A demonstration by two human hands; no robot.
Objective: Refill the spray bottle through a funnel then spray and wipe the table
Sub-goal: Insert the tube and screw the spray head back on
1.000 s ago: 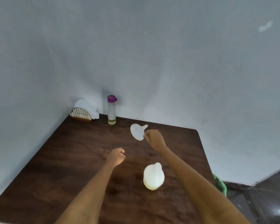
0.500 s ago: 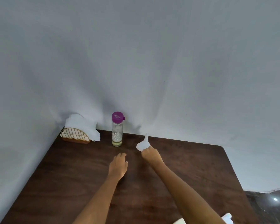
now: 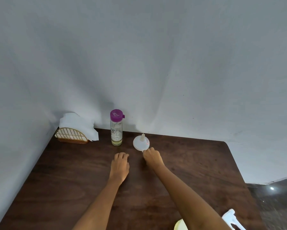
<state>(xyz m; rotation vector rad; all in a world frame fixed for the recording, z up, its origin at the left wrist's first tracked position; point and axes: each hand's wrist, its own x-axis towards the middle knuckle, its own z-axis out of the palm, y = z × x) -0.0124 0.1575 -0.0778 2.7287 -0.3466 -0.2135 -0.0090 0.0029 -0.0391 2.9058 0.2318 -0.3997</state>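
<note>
A white plastic funnel sits mouth down on the dark wooden table, spout pointing up. My right hand pinches its rim tab at the near edge. My left hand rests flat on the table beside it, fingers relaxed, holding nothing. A clear bottle with a purple cap stands upright behind them, a little yellowish liquid in its bottom. At the lower right edge, the pale yellow top of the spray bottle body and a white spray trigger head are partly cut off by the frame.
A gold wire napkin holder with white tissues stands in the back left corner against the grey wall. The table's right edge drops to a dark floor.
My right hand carried the funnel forward and set it mouth down near the purple-capped bottle. My left hand uncurled and moved forward onto the table. The view tilted up.
</note>
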